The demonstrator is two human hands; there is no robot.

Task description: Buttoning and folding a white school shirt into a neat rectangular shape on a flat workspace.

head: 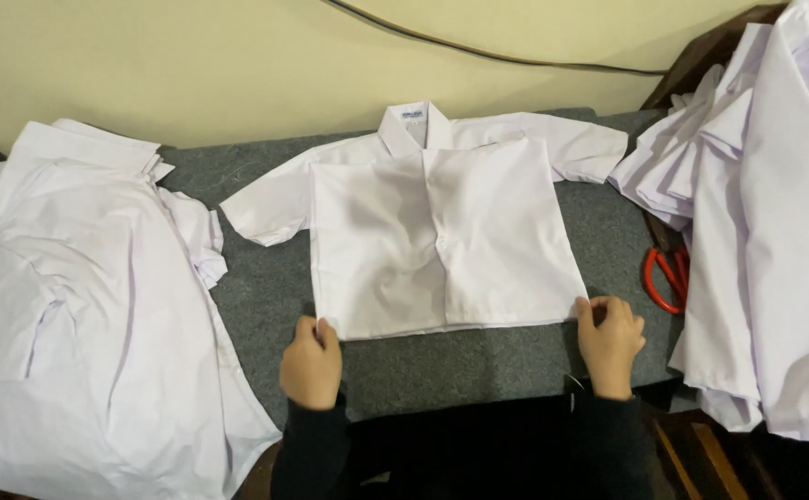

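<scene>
White shirt (441, 231) lies flat, front down, in the middle of the grey-covered desk (608, 231), collar toward the wall, sleeves spread, lower part folded up; judged light, soft and limp, likely to sag or crease unless taken at corners or along a folded edge. Left hand (312, 363) pinches the near left corner of the fold and right hand (610, 338) pinches the near right corner, both closed on cloth, with the shirt just beyond the fingers. Piles of white shirts (90, 306) flank it, red scissors (668, 278) at right.

White shirt (441, 231) — grey mat (441, 361) — red scissors (668, 278).
</scene>
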